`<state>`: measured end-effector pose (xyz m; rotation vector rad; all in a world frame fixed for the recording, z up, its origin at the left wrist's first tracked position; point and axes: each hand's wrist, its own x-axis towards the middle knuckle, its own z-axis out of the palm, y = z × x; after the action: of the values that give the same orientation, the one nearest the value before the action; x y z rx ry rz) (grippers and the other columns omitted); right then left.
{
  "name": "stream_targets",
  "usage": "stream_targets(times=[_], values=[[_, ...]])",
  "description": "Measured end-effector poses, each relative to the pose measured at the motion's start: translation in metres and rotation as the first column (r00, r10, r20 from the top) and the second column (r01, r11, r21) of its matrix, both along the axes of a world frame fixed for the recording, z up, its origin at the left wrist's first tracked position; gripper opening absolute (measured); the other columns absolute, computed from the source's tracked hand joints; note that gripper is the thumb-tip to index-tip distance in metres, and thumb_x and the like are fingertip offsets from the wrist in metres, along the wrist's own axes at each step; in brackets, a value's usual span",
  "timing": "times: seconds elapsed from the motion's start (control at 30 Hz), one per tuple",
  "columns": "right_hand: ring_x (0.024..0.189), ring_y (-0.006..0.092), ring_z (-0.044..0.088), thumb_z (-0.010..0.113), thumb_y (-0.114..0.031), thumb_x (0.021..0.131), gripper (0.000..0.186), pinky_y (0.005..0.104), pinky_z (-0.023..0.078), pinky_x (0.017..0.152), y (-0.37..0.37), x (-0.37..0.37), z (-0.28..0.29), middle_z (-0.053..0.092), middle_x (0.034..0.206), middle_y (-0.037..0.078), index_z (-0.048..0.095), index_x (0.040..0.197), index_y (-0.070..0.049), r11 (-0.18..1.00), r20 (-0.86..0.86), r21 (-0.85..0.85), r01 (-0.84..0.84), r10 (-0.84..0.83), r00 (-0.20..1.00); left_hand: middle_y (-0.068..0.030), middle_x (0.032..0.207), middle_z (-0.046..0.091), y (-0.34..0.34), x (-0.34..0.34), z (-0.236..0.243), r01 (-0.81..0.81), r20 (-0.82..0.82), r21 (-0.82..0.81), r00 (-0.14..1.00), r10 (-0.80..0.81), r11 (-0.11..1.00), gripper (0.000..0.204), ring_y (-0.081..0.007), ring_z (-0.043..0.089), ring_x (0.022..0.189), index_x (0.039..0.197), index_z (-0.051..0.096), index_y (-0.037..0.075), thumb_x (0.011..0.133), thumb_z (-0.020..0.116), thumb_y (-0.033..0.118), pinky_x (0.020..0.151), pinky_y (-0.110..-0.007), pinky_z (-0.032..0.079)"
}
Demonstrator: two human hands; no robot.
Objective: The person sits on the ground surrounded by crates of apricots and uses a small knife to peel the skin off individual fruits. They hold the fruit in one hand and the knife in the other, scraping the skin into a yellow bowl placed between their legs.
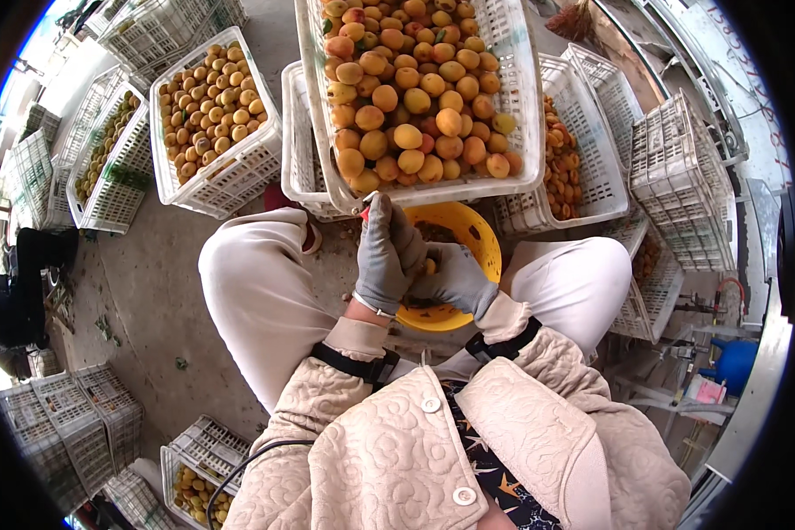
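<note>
Both my hands wear grey gloves and meet over a yellow bucket, whose inside is dark and mostly hidden. My left hand is closed on a small red-ended tool, which pokes out by the thumb; the rest of it is covered. Curled beside it, my right hand has a small orange-yellow apricot at its fingertips, only partly visible. Directly beyond the hands, a tilted white plastic crate holds a heap of apricots, some with a red blush.
Another white crate full of apricots stands to the left. Halved, pitted-looking fruit fills a crate at the right. Stacked crates rise further right, near pipes and a blue tank. Leaf scraps lie on the concrete floor.
</note>
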<state>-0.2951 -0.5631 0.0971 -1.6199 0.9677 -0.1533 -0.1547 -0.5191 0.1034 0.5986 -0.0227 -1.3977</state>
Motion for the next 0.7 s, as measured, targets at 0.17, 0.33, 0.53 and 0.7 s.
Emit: stream_targets(times=[0.17,0.33,0.53,0.7], values=[[0.085,0.0229,0.070,0.083,-0.025,0.066,0.041,0.0337,0.053,0.079,-0.001,-0.002,0.009,0.074,0.092,0.012,0.071,0.099,-0.003,0.998,0.021,-0.006,-0.068,0.068,0.997,0.0068,0.051,0.029,0.001,-0.008,-0.001,0.003,0.092,-0.014,0.996,-0.002,1.000,0.037,-0.0078,0.024,0.038,0.076,0.048,0.019,0.102,0.057,0.044,0.037,-0.028,0.019],[0.091,0.0271,0.071,0.081,-0.027,0.068,0.040,0.0349,0.053,0.081,0.001,-0.008,0.005,0.074,0.095,0.015,0.072,0.100,-0.003,0.997,-0.107,0.029,-0.075,0.078,0.991,0.0060,0.052,0.034,0.001,-0.019,0.002,0.013,0.196,0.016,0.980,-0.016,1.000,0.036,-0.0073,0.027,0.038,0.078,0.050,0.016,0.101,0.060,0.042,0.036,-0.026,0.021],[0.094,0.0350,0.070,0.078,-0.039,0.072,0.045,0.0401,0.053,0.085,-0.001,-0.014,-0.005,0.073,0.098,0.019,0.073,0.101,-0.005,0.977,-0.298,-0.072,-0.202,0.172,0.939,0.0047,0.053,0.036,-0.003,-0.028,-0.015,0.121,0.208,0.051,0.970,-0.129,0.991,0.039,-0.0089,0.027,0.038,0.078,0.049,0.015,0.102,0.058,0.045,0.037,-0.027,0.022],[0.088,0.0345,0.070,0.075,-0.041,0.078,0.042,0.0430,0.053,0.085,0.002,-0.035,-0.074,0.074,0.095,0.016,0.073,0.099,-0.005,0.814,-0.214,-0.507,-0.283,0.199,0.956,0.0051,0.070,0.055,-0.007,-0.048,-0.035,0.202,0.484,-0.017,0.859,-0.169,0.979,0.016,-0.0054,0.050,0.060,0.089,0.062,0.007,0.097,0.070,0.019,0.053,-0.022,0.039]])
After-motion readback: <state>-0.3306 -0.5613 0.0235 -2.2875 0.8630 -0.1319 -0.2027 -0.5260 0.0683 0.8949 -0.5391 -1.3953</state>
